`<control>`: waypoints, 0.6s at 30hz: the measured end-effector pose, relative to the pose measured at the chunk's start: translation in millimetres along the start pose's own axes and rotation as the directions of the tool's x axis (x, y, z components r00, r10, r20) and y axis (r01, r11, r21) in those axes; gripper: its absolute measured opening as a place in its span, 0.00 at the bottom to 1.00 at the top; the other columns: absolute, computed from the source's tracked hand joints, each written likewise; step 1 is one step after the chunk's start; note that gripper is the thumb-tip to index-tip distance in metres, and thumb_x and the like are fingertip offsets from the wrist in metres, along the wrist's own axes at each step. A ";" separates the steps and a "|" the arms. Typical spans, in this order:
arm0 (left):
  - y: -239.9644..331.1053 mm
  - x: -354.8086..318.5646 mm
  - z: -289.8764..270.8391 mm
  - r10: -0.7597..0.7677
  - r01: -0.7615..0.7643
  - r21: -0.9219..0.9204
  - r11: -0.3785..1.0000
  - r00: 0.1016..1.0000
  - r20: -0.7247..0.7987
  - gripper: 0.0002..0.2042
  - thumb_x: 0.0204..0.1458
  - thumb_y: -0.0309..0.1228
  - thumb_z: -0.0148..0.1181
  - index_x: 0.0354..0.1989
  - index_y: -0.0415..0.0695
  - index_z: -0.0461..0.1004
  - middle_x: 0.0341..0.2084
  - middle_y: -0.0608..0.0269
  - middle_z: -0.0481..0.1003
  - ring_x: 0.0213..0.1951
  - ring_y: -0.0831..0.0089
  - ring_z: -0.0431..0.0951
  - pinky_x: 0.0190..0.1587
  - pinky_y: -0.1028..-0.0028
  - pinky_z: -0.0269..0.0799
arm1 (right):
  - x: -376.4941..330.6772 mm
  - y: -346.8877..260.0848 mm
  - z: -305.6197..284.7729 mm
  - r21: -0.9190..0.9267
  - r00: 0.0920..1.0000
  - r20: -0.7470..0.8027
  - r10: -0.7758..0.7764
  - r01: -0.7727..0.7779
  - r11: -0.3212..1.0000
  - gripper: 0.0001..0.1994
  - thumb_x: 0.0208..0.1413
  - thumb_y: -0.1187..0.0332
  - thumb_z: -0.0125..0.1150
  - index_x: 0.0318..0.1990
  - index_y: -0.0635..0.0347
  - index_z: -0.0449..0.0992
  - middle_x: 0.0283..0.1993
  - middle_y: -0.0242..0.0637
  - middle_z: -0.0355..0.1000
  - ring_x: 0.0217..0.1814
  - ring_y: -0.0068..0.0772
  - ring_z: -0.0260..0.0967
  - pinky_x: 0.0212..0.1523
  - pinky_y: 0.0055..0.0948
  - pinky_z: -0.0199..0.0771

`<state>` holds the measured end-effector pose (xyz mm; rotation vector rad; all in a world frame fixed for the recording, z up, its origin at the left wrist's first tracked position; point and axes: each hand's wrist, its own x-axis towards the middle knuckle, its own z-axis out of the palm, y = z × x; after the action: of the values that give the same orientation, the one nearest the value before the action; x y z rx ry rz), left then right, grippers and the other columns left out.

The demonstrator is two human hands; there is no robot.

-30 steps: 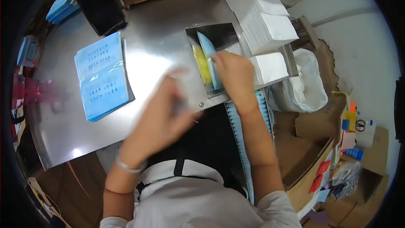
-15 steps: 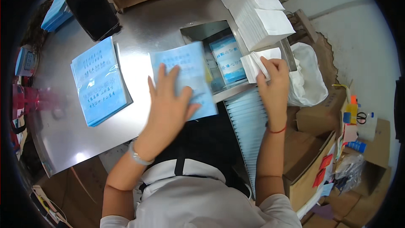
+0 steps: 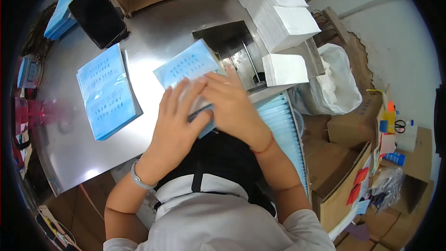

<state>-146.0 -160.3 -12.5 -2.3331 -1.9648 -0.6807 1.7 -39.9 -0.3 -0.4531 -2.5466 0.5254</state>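
Note:
A light-blue printed packet (image 3: pixel 188 62) with a glossy clear surface lies at the table's front edge, partly hidden by my hands. My left hand (image 3: pixel 174 118) rests on its lower left part, fingers stretched out. My right hand (image 3: pixel 232 104) reaches across from the right, its extended fingers over the packet's right side and touching or nearly touching the left fingertips. Both hands look open. Behind them is a metal-edged opening (image 3: pixel 216 32) in the table, with a thin rod (image 3: pixel 251 60) inside. A small bundle of white folded paper (image 3: pixel 286 69) lies right of the opening.
Tall stacks of white folded paper (image 3: pixel 290 25) stand at the back right, near a white plastic bag (image 3: pixel 337 83). A stack of blue packets (image 3: pixel 108 95) and a black-screened device (image 3: pixel 97 14) are on the left. A row of blue packets (image 3: pixel 283 130) runs below the table edge.
My right hand has left the white folded paper and moved left onto the blue packet. The blue printed piece seen in the opening is gone from view; a rod shows there now.

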 end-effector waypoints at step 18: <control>-7.0 20.7 -17.7 -0.086 0.110 -0.155 0.982 0.984 0.153 0.21 0.47 0.34 0.65 0.50 0.42 0.73 0.57 0.40 0.67 0.44 0.55 0.75 0.44 0.63 0.73 | -40.7 15.9 -53.6 -0.335 0.932 -0.351 0.087 -0.211 0.918 0.15 0.51 0.79 0.56 0.48 0.63 0.78 0.49 0.48 0.74 0.49 0.47 0.70 0.57 0.48 0.66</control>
<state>-155.8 -144.5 8.6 -2.4574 -2.1768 -0.7218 66.9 -27.7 19.3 -0.8060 -2.2893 0.0077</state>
